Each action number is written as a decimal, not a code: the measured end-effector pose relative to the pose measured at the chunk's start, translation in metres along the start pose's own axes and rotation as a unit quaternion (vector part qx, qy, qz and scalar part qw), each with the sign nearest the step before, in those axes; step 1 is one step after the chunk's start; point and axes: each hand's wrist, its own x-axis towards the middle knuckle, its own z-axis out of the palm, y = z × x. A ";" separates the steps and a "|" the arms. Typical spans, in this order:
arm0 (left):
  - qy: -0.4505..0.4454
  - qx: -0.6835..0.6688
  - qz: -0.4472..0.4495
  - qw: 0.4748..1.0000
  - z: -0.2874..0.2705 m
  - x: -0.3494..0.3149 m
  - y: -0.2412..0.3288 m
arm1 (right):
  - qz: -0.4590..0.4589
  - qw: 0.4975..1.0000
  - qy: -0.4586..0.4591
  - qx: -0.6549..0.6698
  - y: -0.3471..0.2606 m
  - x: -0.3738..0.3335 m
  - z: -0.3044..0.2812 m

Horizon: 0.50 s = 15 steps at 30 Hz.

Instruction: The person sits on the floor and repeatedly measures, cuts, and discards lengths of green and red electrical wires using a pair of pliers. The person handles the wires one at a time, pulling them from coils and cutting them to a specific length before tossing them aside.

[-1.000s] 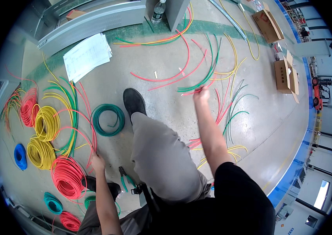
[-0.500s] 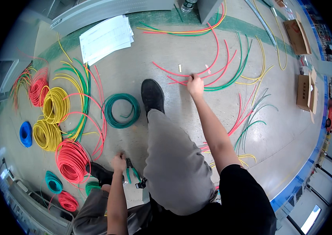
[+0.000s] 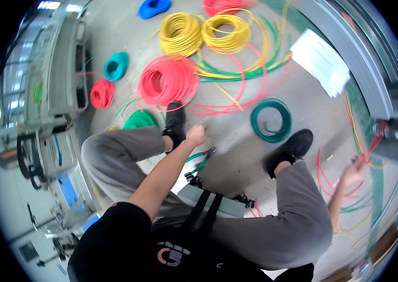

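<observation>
My left hand (image 3: 197, 135) is closed above the floor between my shoes; whatever it may hold is hidden. Just beside it lies a pair of green-handled pliers (image 3: 200, 161), jaws toward the far right. Out to the far right, my right hand (image 3: 353, 175) is closed round red wires (image 3: 372, 144), blurred by motion, their ends sticking up past the fingers. Other red wires (image 3: 322, 175) curve over the floor beside that hand. A dark green wire coil (image 3: 258, 123) lies by my right shoe. Past my left shoe sits a large red wire coil (image 3: 180, 83).
Yellow wire coils (image 3: 175, 37) and loose lengths spread across the far floor. White paper sheets (image 3: 320, 63) lie by a grey metal cabinet (image 3: 365, 61). A grey box with black straps (image 3: 229, 207) stands between my legs. A cart-like frame (image 3: 60, 75) is at left.
The view has swung left, so the coils now sit ahead. My right hand has come up with red wires and lies farther right. My left hand stays closed near the pliers.
</observation>
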 end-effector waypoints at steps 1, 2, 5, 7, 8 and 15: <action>0.027 -0.007 -0.023 0.999 -0.009 0.011 -0.005 | -0.043 0.994 0.050 0.093 -0.006 0.023 -0.028; 0.056 -0.012 -0.065 0.996 -0.018 0.013 -0.017 | -0.042 0.990 0.089 0.099 -0.078 0.016 -0.035; 0.200 -0.020 -0.136 0.970 -0.049 0.024 -0.035 | -0.024 0.873 -0.012 0.488 -0.184 0.035 -0.107; 0.276 0.069 -0.157 0.946 -0.059 0.026 -0.058 | -0.031 0.818 -0.074 0.570 -0.244 0.027 -0.134; 0.263 0.105 -0.174 0.943 -0.074 0.030 -0.061 | -0.025 0.810 -0.070 0.582 -0.286 0.005 -0.142; 0.267 -0.552 -0.395 0.684 -0.130 0.104 -0.191 | -0.109 0.679 -0.206 0.697 -0.423 -0.086 -0.145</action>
